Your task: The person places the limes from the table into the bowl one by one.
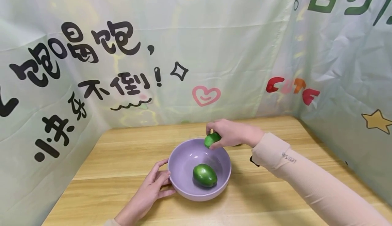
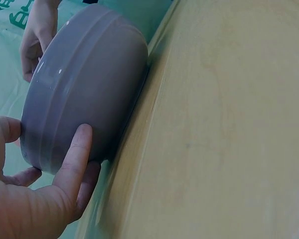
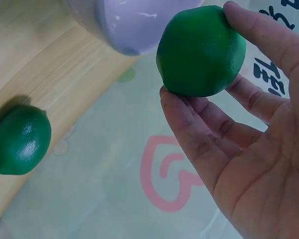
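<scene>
My right hand (image 1: 232, 132) pinches a green lime (image 3: 202, 52) between thumb and fingertips, over the far right rim of a lilac bowl (image 1: 180, 164). Inside the bowl lies a larger, glossy dark green oval fruit (image 1: 204, 175), apart from the held lime. My left hand (image 1: 153, 183) rests against the bowl's left outer side, its fingers (image 2: 78, 149) spread along the wall and touching near the rim. A second lime (image 3: 22, 139) lies on the table, seen in the right wrist view; in the head view the right hand and forearm mostly hide that spot.
The bowl stands on a wooden table (image 1: 122, 158). Printed cloth (image 1: 232, 55) hangs behind and along both sides. At the left edge of the right wrist view a sliver of another green thing shows. A small black thing (image 1: 254, 161) peeks out beside the right sleeve.
</scene>
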Motion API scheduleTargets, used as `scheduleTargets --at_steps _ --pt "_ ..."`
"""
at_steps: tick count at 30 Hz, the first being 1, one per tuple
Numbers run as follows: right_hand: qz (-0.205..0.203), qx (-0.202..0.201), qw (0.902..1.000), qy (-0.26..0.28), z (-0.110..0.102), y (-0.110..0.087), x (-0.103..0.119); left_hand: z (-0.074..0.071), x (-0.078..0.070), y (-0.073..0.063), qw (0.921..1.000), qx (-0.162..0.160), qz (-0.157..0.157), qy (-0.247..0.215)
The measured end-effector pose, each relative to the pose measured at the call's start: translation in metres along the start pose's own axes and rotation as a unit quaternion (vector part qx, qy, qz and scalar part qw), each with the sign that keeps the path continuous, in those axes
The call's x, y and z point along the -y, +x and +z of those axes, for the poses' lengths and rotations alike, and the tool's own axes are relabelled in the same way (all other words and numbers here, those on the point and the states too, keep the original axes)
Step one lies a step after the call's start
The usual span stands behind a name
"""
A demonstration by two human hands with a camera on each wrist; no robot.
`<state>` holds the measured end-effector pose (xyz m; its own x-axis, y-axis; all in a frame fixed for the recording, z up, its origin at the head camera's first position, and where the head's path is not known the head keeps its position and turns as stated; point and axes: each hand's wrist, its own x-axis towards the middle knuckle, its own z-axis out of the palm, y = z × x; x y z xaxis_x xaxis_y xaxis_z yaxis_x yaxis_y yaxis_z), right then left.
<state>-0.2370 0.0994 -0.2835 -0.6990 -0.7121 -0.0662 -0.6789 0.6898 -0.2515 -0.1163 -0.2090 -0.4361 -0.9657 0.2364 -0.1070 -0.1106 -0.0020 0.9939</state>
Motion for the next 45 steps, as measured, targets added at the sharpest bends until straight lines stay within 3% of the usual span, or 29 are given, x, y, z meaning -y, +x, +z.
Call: scheduleTargets --at_steps 15,34,45 --pt "-0.009 0.043 0.9989 -0.018 0.011 0.019 0.024 -0.001 0.0 0.0 0.9999 -0.005 0.0 -0.011" --pt "-0.008 0.081 0.9954 -0.049 0.033 0.044 0.039 0.0 -0.003 0.0 1.0 -0.001 0.001 -0.01" --pt "-0.024 0.096 0.9897 -0.103 0.049 0.056 0.05 -0.001 0.001 0.002 0.9999 0.001 0.0 -0.013"
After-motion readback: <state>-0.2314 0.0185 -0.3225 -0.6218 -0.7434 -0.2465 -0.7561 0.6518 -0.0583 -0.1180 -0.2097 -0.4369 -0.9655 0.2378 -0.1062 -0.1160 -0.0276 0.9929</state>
